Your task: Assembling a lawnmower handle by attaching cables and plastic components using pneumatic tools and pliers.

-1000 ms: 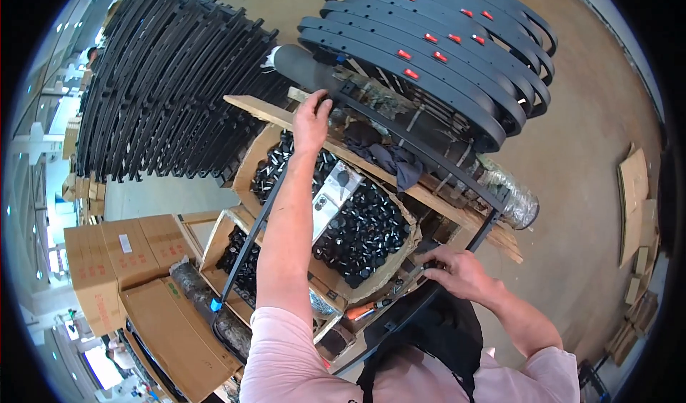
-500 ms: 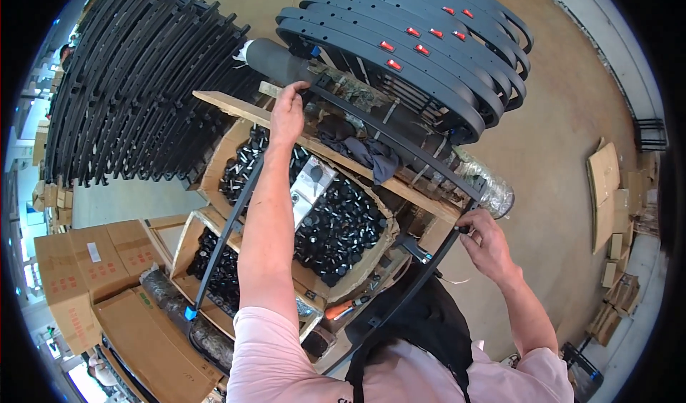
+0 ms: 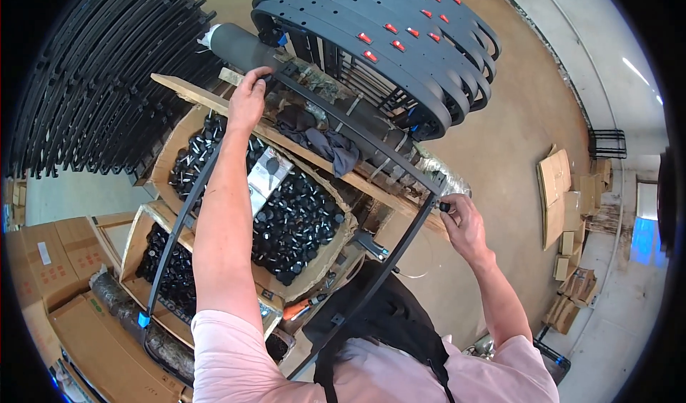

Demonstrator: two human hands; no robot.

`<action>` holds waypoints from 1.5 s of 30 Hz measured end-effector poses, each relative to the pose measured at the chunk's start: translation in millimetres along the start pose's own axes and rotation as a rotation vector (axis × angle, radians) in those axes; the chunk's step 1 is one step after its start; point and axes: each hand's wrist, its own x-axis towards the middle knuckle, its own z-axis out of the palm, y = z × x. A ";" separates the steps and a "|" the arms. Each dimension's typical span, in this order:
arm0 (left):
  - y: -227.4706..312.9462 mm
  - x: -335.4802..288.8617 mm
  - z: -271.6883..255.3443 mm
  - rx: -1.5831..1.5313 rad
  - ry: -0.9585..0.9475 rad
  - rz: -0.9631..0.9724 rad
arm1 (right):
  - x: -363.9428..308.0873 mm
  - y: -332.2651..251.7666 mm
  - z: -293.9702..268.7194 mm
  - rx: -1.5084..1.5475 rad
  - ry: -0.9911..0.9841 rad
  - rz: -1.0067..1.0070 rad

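A black U-shaped metal tube frame (image 3: 343,121) lies across a wooden board, its two legs running back toward me. At its far left corner my left hand (image 3: 247,103) is closed in a pinch; a small dark piece shows at the fingertips, too hidden to name. Beside the right corner, my right hand (image 3: 466,230) pinches a round black knob (image 3: 444,206) against or close to the tube. Under my left forearm, a cardboard box holds many black threaded knobs (image 3: 296,214) with shiny metal studs.
A second bin of black parts (image 3: 166,264) stands nearer left. Stacked grey curved panels (image 3: 386,38) with red tabs rise beyond the frame. Black racks (image 3: 93,81) fill the far left. A dark cloth (image 3: 332,146), an orange-handled tool (image 3: 296,309) and cartons (image 3: 107,346) lie around.
The whole view has swung, shifting the scene leftward. Both hands stay at the frame's corners, and the right fingers still pinch the knob, now a little lower beside the tube.
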 end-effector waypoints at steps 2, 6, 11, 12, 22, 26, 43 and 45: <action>-7.3 3.4 -8.7 0.112 0.028 0.163 | 4.3 -9.1 3.6 -0.021 -0.022 -0.024; -9.3 7.3 -7.4 0.046 0.026 0.126 | 10.2 -8.3 6.7 -0.110 -0.029 -0.141; -0.7 5.3 -3.6 0.181 0.016 -0.048 | 15.5 -17.6 4.3 -0.295 -0.095 -0.034; 0.0 5.4 -1.8 0.172 0.019 -0.048 | 16.8 -15.7 4.1 -0.360 -0.107 -0.011; -10.6 6.3 -9.9 0.047 0.015 -0.010 | 28.1 -12.8 18.8 -0.410 -0.032 -0.014; -5.4 1.8 -10.2 0.210 0.067 -0.008 | 26.8 -41.7 11.1 -0.435 -0.165 0.086; 1.8 -1.4 -6.7 0.202 0.069 -0.039 | 24.8 -31.5 2.4 -0.433 -0.229 -0.076; 10.3 -3.2 -2.5 0.209 0.073 -0.017 | 21.7 -28.1 0.7 -0.432 -0.202 -0.081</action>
